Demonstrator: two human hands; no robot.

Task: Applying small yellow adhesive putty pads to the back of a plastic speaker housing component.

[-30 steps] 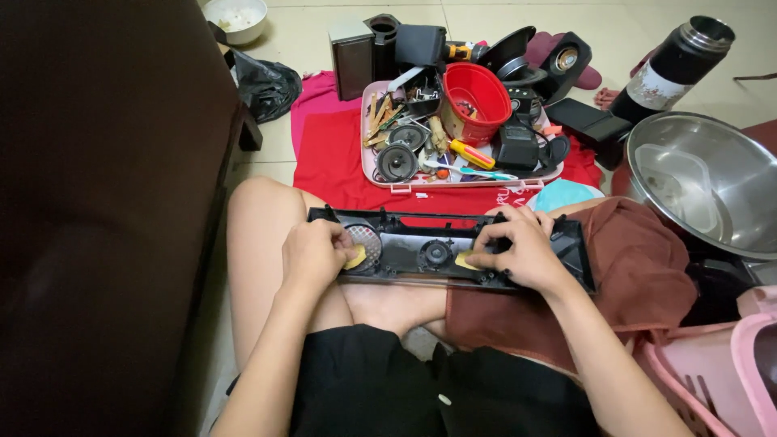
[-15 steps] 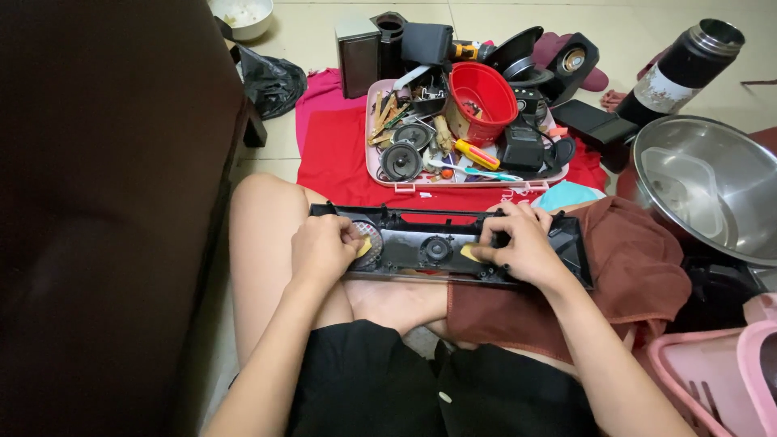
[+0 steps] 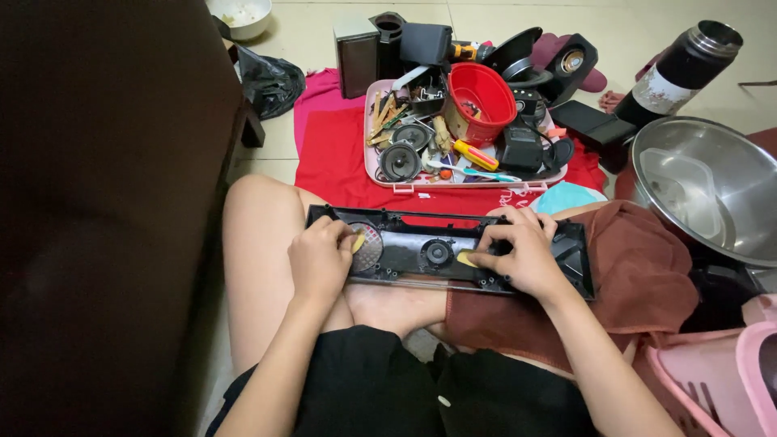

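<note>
Black plastic, long and slotted, the speaker panel (image 3: 445,252) lies across the person's lap on a brown cloth (image 3: 639,275). Left hand (image 3: 320,259) is clamped on its left end by the round mesh grille (image 3: 368,247). Right hand (image 3: 522,255) presses fingers closed on its right half.

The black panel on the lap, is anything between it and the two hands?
Nothing visible. The left hand and the right hand both rest directly on the black panel, each with a small yellow piece showing at its fingertips.
</note>
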